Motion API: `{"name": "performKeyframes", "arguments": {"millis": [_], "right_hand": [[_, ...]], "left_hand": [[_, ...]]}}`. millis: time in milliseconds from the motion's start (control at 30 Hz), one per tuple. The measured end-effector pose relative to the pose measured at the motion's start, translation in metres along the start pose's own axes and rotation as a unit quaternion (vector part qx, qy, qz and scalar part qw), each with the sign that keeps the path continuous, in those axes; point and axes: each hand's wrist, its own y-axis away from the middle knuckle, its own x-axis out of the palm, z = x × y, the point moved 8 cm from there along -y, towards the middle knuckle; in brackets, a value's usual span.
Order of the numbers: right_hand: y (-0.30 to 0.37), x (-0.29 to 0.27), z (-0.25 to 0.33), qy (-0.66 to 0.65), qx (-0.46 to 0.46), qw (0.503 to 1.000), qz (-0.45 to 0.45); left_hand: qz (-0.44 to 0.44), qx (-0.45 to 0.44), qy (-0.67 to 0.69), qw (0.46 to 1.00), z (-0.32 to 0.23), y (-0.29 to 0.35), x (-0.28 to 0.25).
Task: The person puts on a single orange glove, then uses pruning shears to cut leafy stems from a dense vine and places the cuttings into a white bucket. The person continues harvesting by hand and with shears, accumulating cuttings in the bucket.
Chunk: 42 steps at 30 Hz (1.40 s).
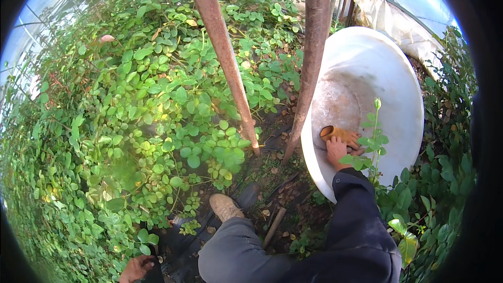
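Clearly pressing right hand (337, 149) on orange-brown cloth (340, 135), lower centre-right, inside white tub (398, 89); fingers curled over it. Left hand (137, 268), bottom left, possibly loosely open and empty. Risk: slipping on smooth, sloped tub; snagging sleeve on seedling (373, 141).

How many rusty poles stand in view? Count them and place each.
2. One rusty pole leans from top centre down into the soil beside the green plants; the other stands right of it, against the white tub's left rim. Leaves may hide more.
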Motion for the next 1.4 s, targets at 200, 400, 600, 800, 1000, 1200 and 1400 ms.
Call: {"name": "performKeyframes", "arguments": {"millis": [200, 400, 600, 800, 1000, 1200, 1400], "right_hand": [[0.002, 0.042, 0.003, -0.038, -0.063, 0.997, 0.015], [-0.001, 0.060, 0.014, -0.021, -0.160, 0.984, 0.079], [0.008, 0.044, 0.002, -0.088, -0.145, 0.980, 0.103], [0.018, 0.041, -0.004, -0.097, -0.128, 0.980, 0.114], [0.022, 0.040, -0.015, -0.098, -0.110, 0.982, 0.122], [0.024, 0.039, -0.023, -0.102, -0.101, 0.982, 0.124], [0.023, 0.035, -0.025, -0.106, -0.099, 0.982, 0.122]], "left_hand": [[-0.030, 0.027, -0.034, 0.999, -0.036, 0.009, -0.009], [-0.064, 0.039, -0.055, 0.996, -0.046, 0.021, -0.011], [-0.058, 0.044, -0.074, 0.995, -0.035, 0.015, -0.007], [-0.047, 0.056, -0.093, 0.993, -0.026, 0.007, -0.001], [-0.037, 0.050, -0.080, 0.995, -0.036, 0.011, -0.003], [-0.044, 0.052, -0.096, 0.993, -0.041, 0.012, -0.004], [-0.039, 0.056, -0.098, 0.993, -0.033, 0.009, -0.003]]}}
